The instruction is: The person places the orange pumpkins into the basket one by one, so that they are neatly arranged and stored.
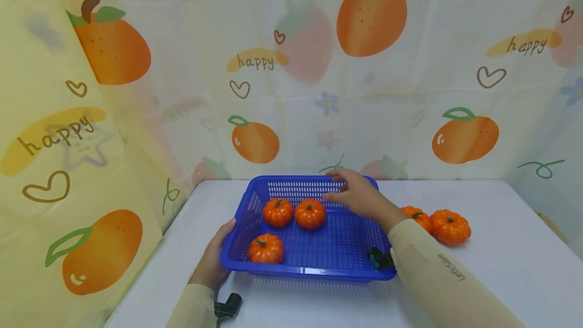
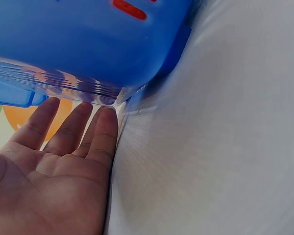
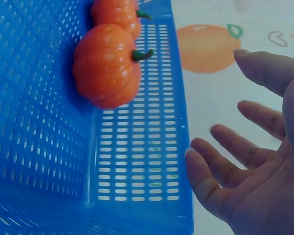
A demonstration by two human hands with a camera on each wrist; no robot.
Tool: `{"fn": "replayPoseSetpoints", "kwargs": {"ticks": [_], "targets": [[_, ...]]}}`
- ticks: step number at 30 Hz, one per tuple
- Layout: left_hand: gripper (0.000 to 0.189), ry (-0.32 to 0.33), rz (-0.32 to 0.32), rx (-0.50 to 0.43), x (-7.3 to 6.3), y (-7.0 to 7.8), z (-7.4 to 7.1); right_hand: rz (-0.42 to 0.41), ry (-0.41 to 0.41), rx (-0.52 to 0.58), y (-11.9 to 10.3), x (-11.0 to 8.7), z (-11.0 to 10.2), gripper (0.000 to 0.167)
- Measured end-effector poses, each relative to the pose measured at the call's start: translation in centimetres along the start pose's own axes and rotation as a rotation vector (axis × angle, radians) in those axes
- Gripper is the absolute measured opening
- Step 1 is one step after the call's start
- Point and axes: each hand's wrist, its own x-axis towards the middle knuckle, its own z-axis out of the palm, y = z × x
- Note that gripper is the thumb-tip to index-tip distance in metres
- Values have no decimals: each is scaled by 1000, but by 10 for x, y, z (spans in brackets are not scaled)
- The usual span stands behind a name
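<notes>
A blue plastic basket [image 1: 302, 270] with slotted walls holds three small orange pumpkins: a back left one [image 1: 278, 212], another beside it [image 1: 310, 214], and one at the front left [image 1: 266, 249]. My left hand [image 1: 213, 253] is at the basket's left side, its thumb by the rim. In the left wrist view its straight fingers [image 2: 104, 128] reach up against the slotted wall; the thumb is out of sight there. Above the basket's back right part is my right hand [image 1: 357, 194], fingers spread and holding nothing. The right wrist view shows it beside the rim, apart from the pumpkins [image 3: 108, 66].
Two more orange pumpkins [image 1: 450, 227] stand on the white table [image 1: 505, 277] to the right of the basket, one partly behind my right forearm. A fruit-printed cloth [image 1: 300, 105] hangs behind the table and along its left side.
</notes>
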Motion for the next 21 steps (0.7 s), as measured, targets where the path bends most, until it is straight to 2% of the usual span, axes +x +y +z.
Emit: {"fn": "replayPoseSetpoints", "kwargs": {"ticks": [16,21], "targets": [[82,5,-14,5,2,-1,-1,25,31,38,0,-13,-11,66],[82,3,-12,-4,1,-1,-2,7,50,51,2,-18,-13,65]]}}
